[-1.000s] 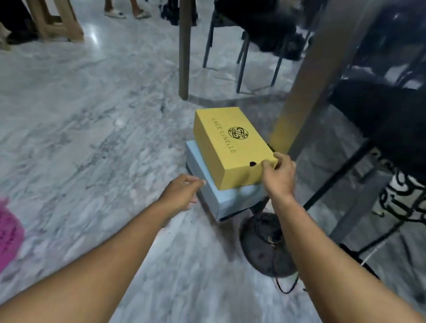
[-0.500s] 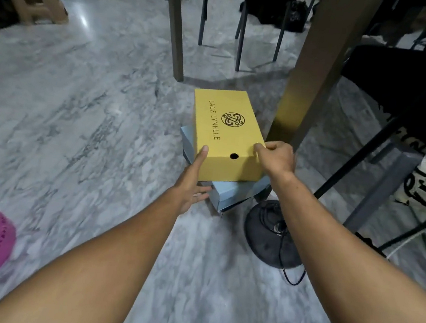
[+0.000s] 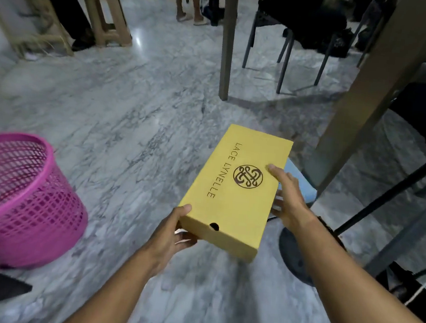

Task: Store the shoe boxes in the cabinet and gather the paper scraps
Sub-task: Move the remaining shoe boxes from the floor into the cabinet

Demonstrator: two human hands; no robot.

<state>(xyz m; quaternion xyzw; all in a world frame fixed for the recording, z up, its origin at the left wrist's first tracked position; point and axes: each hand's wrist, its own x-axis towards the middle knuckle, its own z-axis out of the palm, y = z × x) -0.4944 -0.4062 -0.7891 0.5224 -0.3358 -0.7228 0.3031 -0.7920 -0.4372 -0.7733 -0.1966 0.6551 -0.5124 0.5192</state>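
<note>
A yellow shoe box (image 3: 232, 192) printed "LACE LYNELLE" is lifted off the floor, held between both hands. My left hand (image 3: 173, 233) grips its near left corner, thumb on the lid and fingers underneath. My right hand (image 3: 287, 197) holds its right side, thumb lying on the lid and fingers below the box. A light blue shoe box (image 3: 299, 181) stays on the marble floor behind it, mostly hidden by the yellow box and my right hand.
A pink mesh basket (image 3: 18, 194) stands on the floor at the left. A thick table leg (image 3: 363, 97) rises right of the boxes, a thinner one (image 3: 228, 40) further back. A round dark fan base (image 3: 294, 255) with a cable lies under my right forearm. Chairs, stools and a person's legs stand behind.
The yellow box has been lifted off the blue box and drawn toward me. My left hand went from touching its corner to gripping it. The pink basket came further into view.
</note>
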